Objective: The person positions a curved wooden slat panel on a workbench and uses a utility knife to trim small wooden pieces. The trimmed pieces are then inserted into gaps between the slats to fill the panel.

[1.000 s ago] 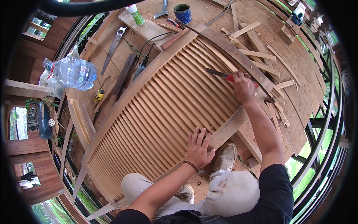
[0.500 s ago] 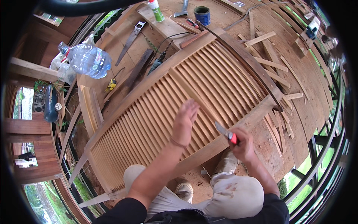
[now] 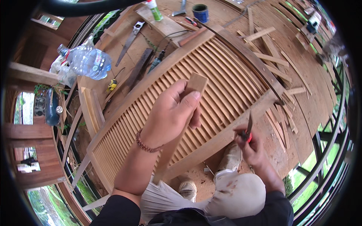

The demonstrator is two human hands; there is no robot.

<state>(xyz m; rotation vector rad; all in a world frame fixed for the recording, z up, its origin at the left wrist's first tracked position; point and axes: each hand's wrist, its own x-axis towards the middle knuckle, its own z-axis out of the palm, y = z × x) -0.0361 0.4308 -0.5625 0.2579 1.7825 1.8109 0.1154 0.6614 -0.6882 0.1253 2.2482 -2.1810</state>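
Head view: your left hand [image 3: 171,113] has its fingers clamped on a wooden slat [image 3: 184,113].
Your right hand [image 3: 250,145] grips a red-handled knife [image 3: 249,126]; its raised blade could nick your left wrist.

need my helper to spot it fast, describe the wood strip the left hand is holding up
Start at the big slatted wooden shutter panel lying across the floor. Above its middle, the left hand grips a flat wooden strip that runs from below the wrist up past the fingers. Unlike the fixed slats and the loose offcuts on the floor, it is raised in the air.
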